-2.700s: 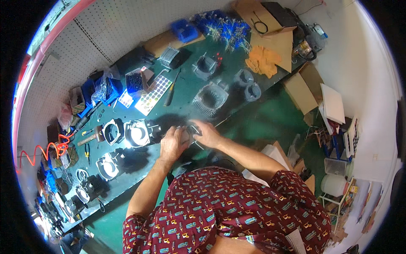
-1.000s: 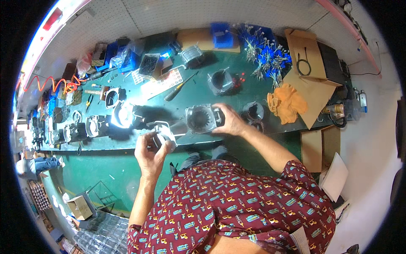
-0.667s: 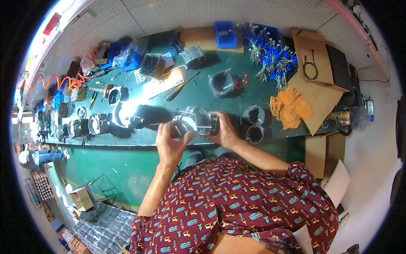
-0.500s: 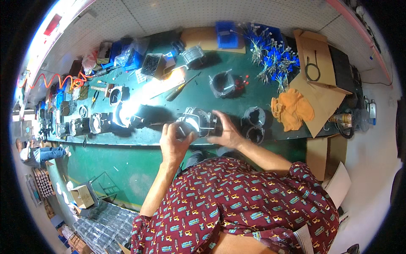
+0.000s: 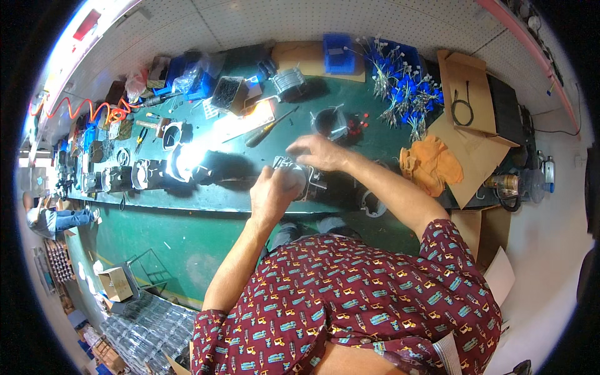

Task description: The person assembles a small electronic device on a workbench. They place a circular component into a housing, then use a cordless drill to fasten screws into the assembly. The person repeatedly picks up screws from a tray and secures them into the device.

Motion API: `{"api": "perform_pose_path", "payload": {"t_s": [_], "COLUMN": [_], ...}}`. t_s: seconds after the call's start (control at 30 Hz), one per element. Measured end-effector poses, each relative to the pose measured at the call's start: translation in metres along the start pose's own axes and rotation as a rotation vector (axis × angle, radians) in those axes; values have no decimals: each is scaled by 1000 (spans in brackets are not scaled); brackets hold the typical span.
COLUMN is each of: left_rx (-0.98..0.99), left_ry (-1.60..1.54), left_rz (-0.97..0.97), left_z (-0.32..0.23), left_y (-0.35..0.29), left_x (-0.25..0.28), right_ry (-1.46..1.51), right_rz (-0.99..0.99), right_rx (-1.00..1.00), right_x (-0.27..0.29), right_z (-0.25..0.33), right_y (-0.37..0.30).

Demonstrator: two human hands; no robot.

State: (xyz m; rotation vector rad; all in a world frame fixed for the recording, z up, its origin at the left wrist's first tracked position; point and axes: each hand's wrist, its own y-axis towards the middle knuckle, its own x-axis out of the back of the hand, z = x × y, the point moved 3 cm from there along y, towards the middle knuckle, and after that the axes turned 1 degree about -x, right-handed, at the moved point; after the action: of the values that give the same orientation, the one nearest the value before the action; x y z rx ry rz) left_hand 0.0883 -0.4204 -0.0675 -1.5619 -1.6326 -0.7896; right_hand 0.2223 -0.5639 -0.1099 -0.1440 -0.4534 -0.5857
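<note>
A silvery metal motor housing (image 5: 308,187) with a wire-like bracket stands near the bench's front edge. My left hand (image 5: 273,195) is closed on its left side; the fingertips are partly hidden. Above and just beyond the housing, my right hand (image 5: 320,152) is held with bent fingers apart, pointing left, and nothing shows in it. Farther off lies an open round metal housing (image 5: 331,123) beside small red caps (image 5: 359,124). A grey metal ring (image 5: 373,205) is partly covered by my right forearm.
Several motor housings (image 5: 149,175) line the front edge at left, near a bright light. A screwdriver (image 5: 262,132) lies mid-bench. Orange gloves (image 5: 432,165), blue-capped wire bundles (image 5: 403,87) and cardboard (image 5: 472,147) are at right. Another finned housing (image 5: 289,82) stands at the back.
My right hand has left the housing's right side and moved up and left over it. My left hand has shifted slightly right and up, still on the housing.
</note>
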Motion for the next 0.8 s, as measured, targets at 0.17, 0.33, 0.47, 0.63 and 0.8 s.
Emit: {"api": "perform_pose_path", "payload": {"t_s": [0.17,0.33,0.47,0.63,0.8], "left_rx": [7,11,-6,9,-1], "left_ry": [14,0,18,7,40], "left_rz": [14,5,34,27,47], "left_z": [3,4,6,9,4], "left_y": [3,3,6,6,8], "left_x": [-5,-10,-13,-18,-15], "right_ry": [-113,-163,-161,-173,-200], "right_rz": [91,81,45,110,112], "right_rx": [21,37,69,18,21], "right_x": [-2,-6,-7,-6,-6], "right_z": [-2,-4,-8,-4,-4], "right_y": [8,12,11,15,17]}}
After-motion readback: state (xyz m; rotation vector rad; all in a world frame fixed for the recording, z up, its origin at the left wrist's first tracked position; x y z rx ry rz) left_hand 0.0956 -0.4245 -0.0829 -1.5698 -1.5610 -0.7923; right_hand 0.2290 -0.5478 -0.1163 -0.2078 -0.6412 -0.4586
